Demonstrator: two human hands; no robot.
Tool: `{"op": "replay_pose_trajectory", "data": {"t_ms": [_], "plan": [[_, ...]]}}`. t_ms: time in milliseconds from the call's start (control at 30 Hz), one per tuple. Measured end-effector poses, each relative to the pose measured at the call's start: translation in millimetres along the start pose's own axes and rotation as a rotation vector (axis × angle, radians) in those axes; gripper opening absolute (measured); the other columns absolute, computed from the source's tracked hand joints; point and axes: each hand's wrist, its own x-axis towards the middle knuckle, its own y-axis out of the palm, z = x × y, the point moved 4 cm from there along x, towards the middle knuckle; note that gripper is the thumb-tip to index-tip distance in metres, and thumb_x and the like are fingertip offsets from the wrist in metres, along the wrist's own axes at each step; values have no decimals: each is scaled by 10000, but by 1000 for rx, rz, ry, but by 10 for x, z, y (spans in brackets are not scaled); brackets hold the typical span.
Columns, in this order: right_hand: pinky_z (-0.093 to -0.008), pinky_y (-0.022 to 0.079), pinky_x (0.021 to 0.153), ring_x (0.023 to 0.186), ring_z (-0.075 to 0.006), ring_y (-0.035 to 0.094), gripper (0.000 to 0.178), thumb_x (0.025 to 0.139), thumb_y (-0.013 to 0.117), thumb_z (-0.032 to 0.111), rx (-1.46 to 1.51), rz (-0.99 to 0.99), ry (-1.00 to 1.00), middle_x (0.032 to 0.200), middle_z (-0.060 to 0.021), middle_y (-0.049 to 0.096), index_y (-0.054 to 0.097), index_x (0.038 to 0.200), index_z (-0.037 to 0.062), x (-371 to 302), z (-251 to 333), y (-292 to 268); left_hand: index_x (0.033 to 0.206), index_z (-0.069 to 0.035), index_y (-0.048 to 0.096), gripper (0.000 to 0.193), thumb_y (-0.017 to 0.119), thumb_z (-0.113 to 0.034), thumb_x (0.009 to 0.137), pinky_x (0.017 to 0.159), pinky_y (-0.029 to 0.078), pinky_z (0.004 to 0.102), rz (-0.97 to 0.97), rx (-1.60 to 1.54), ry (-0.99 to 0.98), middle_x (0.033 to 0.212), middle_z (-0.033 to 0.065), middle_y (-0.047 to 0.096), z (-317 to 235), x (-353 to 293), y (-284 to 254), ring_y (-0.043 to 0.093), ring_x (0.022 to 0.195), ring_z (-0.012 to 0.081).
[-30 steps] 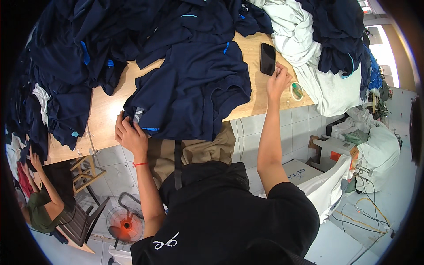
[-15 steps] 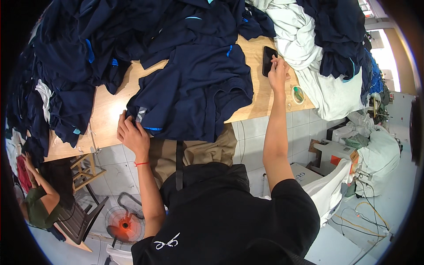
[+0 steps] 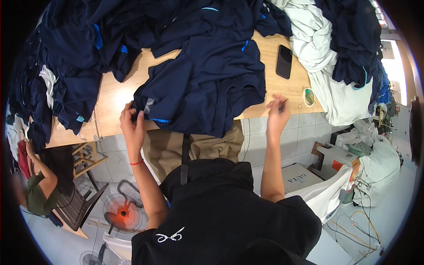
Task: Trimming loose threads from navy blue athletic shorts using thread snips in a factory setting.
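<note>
A navy garment (image 3: 198, 84) with bright blue trim lies spread on the wooden table in front of me. At its left end, my left hand (image 3: 131, 126) has thumb and fingers closed on the edge, beside a small grey patch. Off the garment's right side, by the table's front edge, my right hand (image 3: 278, 115) is closed on a small dark slim tool (image 3: 283, 106). Its tip sticks out past my fingers, but its exact kind is too small to tell. A black phone (image 3: 284, 62) lies flat on the table beyond that hand.
Heaps of navy garments (image 3: 119, 26) cover the table's far side and left. White cloth (image 3: 309, 39) hangs over the right end, near a small round dish (image 3: 308, 97). At the lower left are a fan (image 3: 123, 213), a chair (image 3: 77, 207) and another person (image 3: 42, 190).
My right hand has come back from the phone toward the table's front edge, a small dark tool now showing in it. My left hand's fingers have closed around the garment's edge.
</note>
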Motion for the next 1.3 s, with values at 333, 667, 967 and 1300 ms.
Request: {"op": "replay_pose_trajectory", "data": {"t_ms": [333, 667, 967, 1300], "plan": [[-253, 534, 746, 788, -83, 657, 270, 933, 863, 192, -30, 352, 85, 863, -56, 763, 739, 994, -39, -1139, -3, 631, 991, -32, 677, 183, 765, -181, 1050, 718, 378, 190, -108, -692, -376, 908, -56, 642, 28, 61, -333, 502, 825, 22], [-256, 398, 641, 695, -69, 445, 290, 941, 806, 73, -74, 775, 33, 738, 39, 485, 547, 825, 10, -891, 131, 716, 1092, 1, 700, 179, 672, -176, 1105, 742, 439, 214, -131, -681, -341, 903, -46, 640, 62, 54, -424, 524, 833, 28], [-254, 352, 600, 661, -46, 400, 247, 903, 780, 31, 70, 739, 407, 739, 71, 477, 551, 823, 79, -752, 192, 571, 1070, 23, 715, 236, 800, -173, 970, 820, 544, 367, 132, -253, -187, 980, 163, 752, -223, 141, -80, 697, 889, 246], [-297, 449, 581, 618, -84, 568, 222, 899, 854, 114, -342, 797, -17, 648, 2, 624, 664, 824, 26, -886, 275, 623, 962, -24, 763, 208, 788, -228, 935, 837, 547, 505, -130, 124, 128, 921, 186, 731, -498, 1148, 731, 694, 929, 404]]}}
